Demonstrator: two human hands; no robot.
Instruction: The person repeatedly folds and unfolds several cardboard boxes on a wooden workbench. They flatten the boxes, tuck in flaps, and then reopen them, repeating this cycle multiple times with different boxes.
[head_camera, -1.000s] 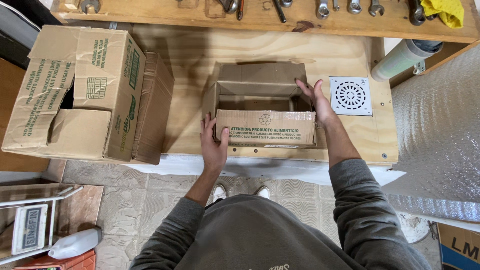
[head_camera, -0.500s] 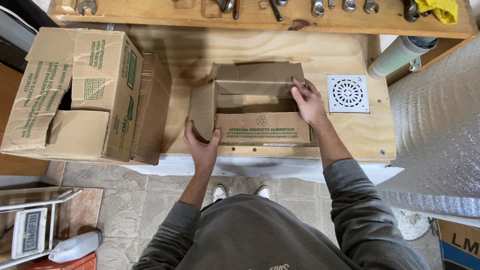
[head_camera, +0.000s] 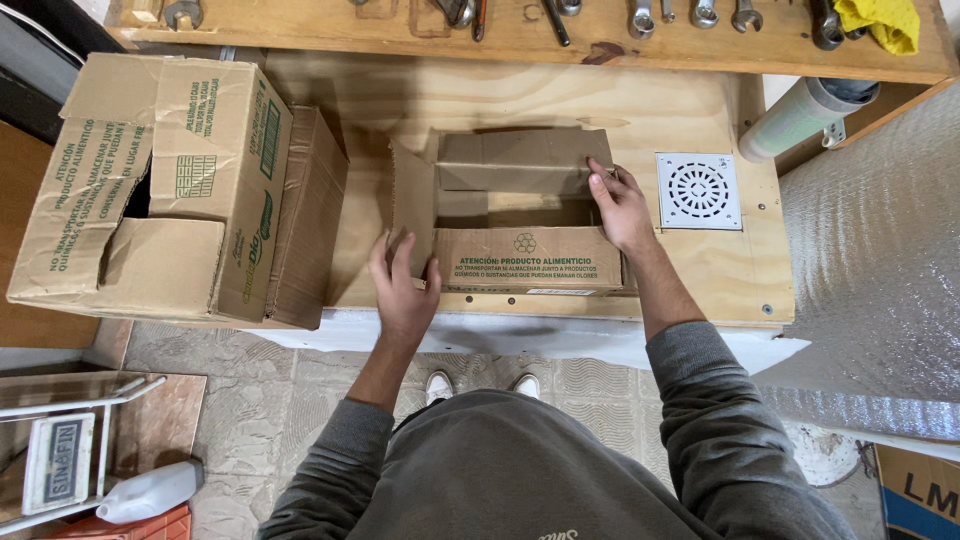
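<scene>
A small brown cardboard box (head_camera: 520, 205) sits open on the wooden workbench (head_camera: 380, 110), its flaps partly folded in. My left hand (head_camera: 403, 285) rests against the box's left flap near the front corner, fingers spread. Pinching the edge of the far flap at the box's right side is my right hand (head_camera: 622, 205). The near flap carries green print and lies flat toward me.
A larger cardboard box (head_camera: 170, 190) with open flaps stands at the bench's left end. A white round-patterned drain grate (head_camera: 698, 190) lies right of the small box. Wrenches hang on the board (head_camera: 600, 30) behind. A white tube (head_camera: 800, 115) leans at the right.
My left hand has slid from the box's front to its left flap, which now stands up. My right hand has shifted along the right side to the far flap.
</scene>
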